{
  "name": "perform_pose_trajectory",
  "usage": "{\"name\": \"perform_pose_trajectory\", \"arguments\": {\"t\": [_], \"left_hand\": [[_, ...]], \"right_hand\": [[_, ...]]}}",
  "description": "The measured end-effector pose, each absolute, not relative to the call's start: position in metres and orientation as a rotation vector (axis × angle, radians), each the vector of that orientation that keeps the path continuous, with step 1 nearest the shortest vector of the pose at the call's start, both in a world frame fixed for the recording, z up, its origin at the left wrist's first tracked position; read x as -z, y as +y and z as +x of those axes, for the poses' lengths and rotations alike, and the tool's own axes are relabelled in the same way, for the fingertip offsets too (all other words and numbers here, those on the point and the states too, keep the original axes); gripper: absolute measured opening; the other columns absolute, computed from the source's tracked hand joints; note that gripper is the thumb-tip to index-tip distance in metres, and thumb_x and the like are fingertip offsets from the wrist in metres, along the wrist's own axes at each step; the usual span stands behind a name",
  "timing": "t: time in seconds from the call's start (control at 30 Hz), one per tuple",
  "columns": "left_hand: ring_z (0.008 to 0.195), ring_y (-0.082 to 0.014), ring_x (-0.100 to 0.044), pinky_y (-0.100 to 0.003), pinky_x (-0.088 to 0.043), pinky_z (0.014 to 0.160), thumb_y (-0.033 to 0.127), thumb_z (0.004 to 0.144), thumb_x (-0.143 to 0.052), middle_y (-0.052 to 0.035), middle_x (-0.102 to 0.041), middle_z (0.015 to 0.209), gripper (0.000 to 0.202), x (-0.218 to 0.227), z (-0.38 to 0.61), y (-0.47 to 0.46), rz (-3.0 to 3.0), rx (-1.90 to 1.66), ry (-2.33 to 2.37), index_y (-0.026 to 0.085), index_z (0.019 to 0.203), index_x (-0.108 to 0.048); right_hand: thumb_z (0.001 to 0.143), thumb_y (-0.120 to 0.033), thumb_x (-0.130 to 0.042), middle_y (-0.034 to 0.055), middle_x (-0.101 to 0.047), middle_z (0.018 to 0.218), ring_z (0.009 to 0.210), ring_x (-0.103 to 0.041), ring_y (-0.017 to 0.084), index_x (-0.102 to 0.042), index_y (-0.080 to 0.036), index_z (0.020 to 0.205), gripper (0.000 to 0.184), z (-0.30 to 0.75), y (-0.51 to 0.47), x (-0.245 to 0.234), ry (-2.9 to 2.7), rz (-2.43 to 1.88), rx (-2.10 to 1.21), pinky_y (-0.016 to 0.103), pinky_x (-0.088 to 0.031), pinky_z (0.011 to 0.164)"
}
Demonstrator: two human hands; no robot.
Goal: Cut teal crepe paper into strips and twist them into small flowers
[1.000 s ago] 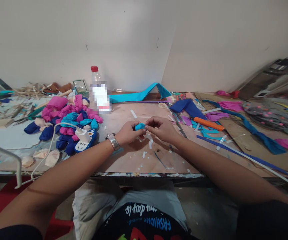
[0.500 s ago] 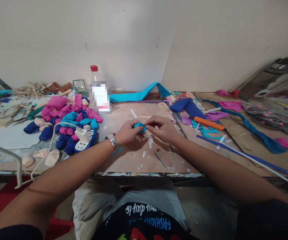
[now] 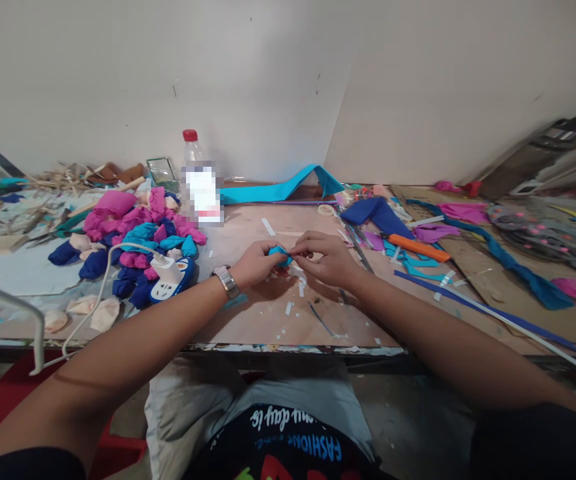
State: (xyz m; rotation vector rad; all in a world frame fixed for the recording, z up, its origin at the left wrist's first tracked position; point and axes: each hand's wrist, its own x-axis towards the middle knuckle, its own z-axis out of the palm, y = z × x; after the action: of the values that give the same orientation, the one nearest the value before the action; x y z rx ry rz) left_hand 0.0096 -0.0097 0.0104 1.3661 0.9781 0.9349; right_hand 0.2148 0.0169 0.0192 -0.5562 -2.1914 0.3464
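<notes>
Though crumpled, roundish turquoise wad [image 3: 279,252]

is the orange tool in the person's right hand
No, the orange tool lies on the table apart from the right hand, which with the left hand pinches a small light-blue piece.

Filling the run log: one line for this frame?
left hand: pinches cyan piece | right hand: pinches cyan piece | where: over table | near: power strip, fabric pile, bottle
</notes>
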Motion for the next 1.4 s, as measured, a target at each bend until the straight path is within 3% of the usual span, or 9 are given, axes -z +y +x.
{"name": "perform_pose_trajectory", "arguments": {"t": [0.47,0.63,0.97,1.23,1.4], "left_hand": [[0.06,-0.0139,-0.066,-0.023,-0.045,0.056,0.028,0.087,-0.061,-0.0022,-0.065,0.068,0.016,-0.006,0.009,-0.008,1.196,-0.952,0.891,0.015,0.079,-0.064],[0.058,-0.0135,-0.066,-0.021,-0.039,0.05,0.03,0.086,-0.061,-0.003,-0.066,0.067,0.017,-0.007,0.009,-0.008,1.111,-0.953,0.863,0.015,0.079,-0.063],[0.06,-0.0137,-0.066,-0.025,-0.053,0.063,0.034,0.086,-0.064,-0.0042,-0.069,0.071,0.019,-0.008,0.01,-0.01,1.075,-0.894,0.758,0.015,0.085,-0.063],[0.051,-0.0107,-0.059,-0.019,-0.036,0.048,0.029,0.087,-0.061,-0.0003,-0.063,0.062,0.013,-0.011,0.011,-0.012,1.14,-0.904,0.76,0.016,0.084,-0.061],[0.053,-0.0105,-0.06,-0.021,-0.044,0.054,0.031,0.088,-0.062,0.0019,-0.061,0.066,0.014,-0.013,0.012,-0.013,1.191,-0.933,0.744,0.017,0.09,-0.06]], "right_hand": [[0.092,-0.013,-0.065,0.0051,-0.073,0.094,0.073,-0.065,0.015,-0.076,-0.023,0.107,0.021,0.218,0.016,-0.023,-2.285,-0.514,-0.269,0.029,-0.056,0.069],[0.095,-0.017,-0.066,0.0067,-0.068,0.103,0.089,-0.067,0.019,-0.076,-0.026,0.105,0.017,0.217,0.014,-0.027,-2.3,-0.468,-0.209,0.032,-0.059,0.076],[0.096,-0.025,-0.066,0.0093,-0.067,0.109,0.093,-0.067,0.022,-0.077,-0.027,0.107,0.016,0.219,0.013,-0.028,-2.363,-0.425,-0.229,0.039,-0.059,0.083],[0.101,-0.025,-0.063,0.0093,-0.065,0.103,0.094,-0.067,0.021,-0.076,-0.024,0.101,0.013,0.217,0.013,-0.027,-2.347,-0.488,-0.234,0.037,-0.058,0.082],[0.098,-0.027,-0.066,0.007,-0.066,0.098,0.08,-0.065,0.017,-0.076,-0.023,0.097,0.011,0.214,0.012,-0.023,-2.237,-0.557,-0.333,0.03,-0.058,0.067]]}}
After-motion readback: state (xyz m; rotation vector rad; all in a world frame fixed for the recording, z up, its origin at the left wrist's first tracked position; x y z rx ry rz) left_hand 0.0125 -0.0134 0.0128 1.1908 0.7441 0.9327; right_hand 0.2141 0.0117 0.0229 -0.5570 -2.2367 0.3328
